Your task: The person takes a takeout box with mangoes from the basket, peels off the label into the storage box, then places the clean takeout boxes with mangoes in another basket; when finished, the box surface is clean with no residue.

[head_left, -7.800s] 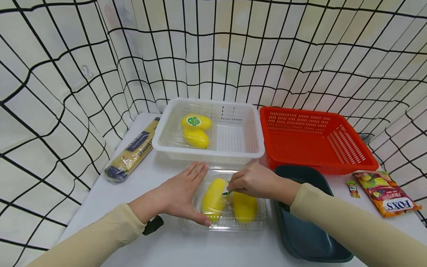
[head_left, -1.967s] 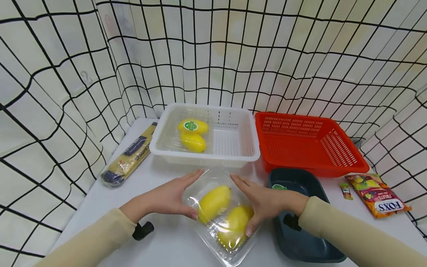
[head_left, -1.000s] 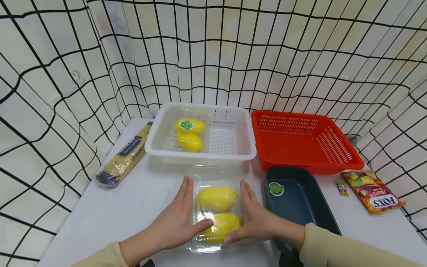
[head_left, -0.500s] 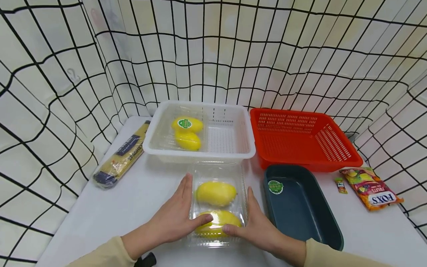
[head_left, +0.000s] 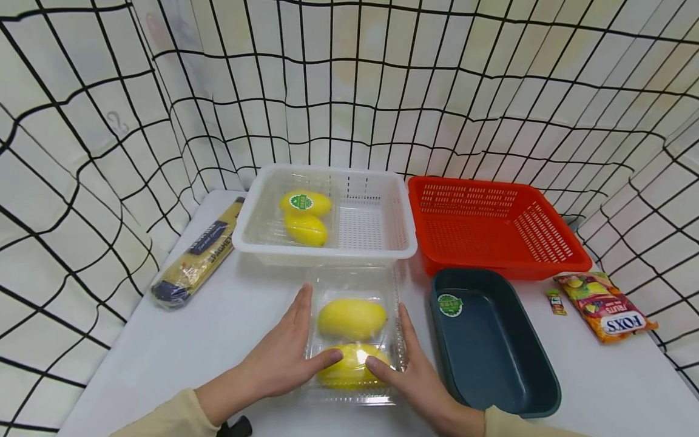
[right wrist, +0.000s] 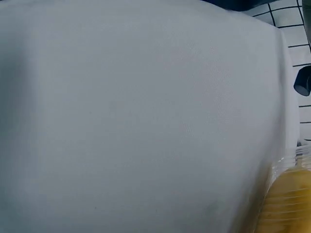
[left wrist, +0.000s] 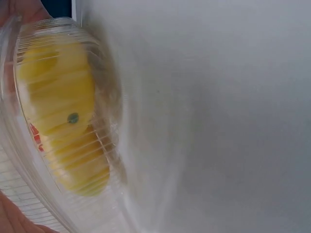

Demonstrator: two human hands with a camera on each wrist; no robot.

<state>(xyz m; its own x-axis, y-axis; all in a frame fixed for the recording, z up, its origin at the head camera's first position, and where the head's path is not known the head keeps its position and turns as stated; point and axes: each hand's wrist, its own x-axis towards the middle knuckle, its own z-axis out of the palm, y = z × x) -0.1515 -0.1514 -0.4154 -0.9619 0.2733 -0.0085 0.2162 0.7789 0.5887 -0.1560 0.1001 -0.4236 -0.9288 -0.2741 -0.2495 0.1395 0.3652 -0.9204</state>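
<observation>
A clear plastic clamshell box (head_left: 355, 279) with two yellow mangoes (head_left: 352, 318) inside stands lengthwise in front of me, its lid down. My left hand (head_left: 281, 352) lies along its left side, fingers straight, thumb over the lid. On the other side my right hand (head_left: 417, 379) rests likewise, its thumb on the lid above the nearer mango (head_left: 352, 376). Through the ribbed wall, the left wrist view shows both mangoes (left wrist: 58, 87) from the side. One mango's end (right wrist: 286, 208) shows at the corner of the right wrist view.
Behind stands a white basket (head_left: 327, 250) holding another clear box of labelled mangoes (head_left: 306, 230). A red basket (head_left: 491, 233) and a dark tray (head_left: 486, 352) with a round green label (head_left: 450, 305) are rightward. A spaghetti pack (head_left: 199, 252), sweets bag (head_left: 606, 308) and small packet (head_left: 556, 301) lie outward.
Earlier my right hand pinched at a green label on the box; a green label now shows in the dark tray. Both hands have since turned the box lengthwise.
</observation>
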